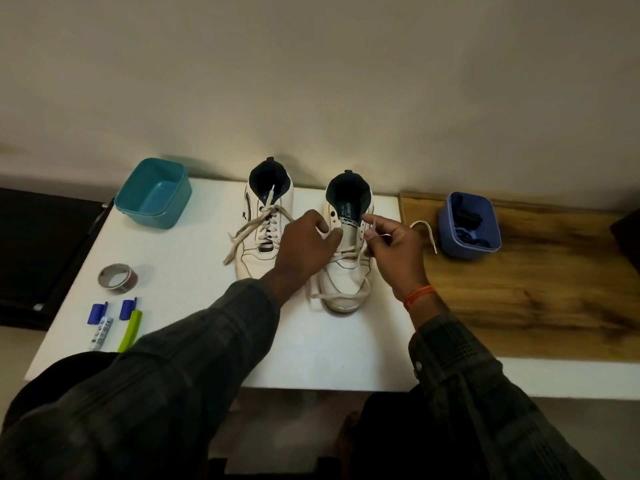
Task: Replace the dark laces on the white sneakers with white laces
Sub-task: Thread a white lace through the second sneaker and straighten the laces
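Two white high-top sneakers stand on the white table (194, 306), toes toward me. The left sneaker (265, 233) is laced with a white lace whose ends trail to its left. The right sneaker (346, 265) carries a white lace (341, 295) only through its lower eyelets; one end loops past its toe. My left hand (304, 242) grips the right sneaker's left eyelet flap. My right hand (393, 251) pinches the lace at the right flap, and the free end (427, 233) arcs off to the right. Dark laces lie in the blue tub (469, 225).
A teal tub (154, 194) sits at the table's back left. A roll of tape (117, 278), two blue-capped items (98, 315) and a green strip (131, 330) lie front left. A wooden board (536, 299) lies to the right, a wall stands behind.
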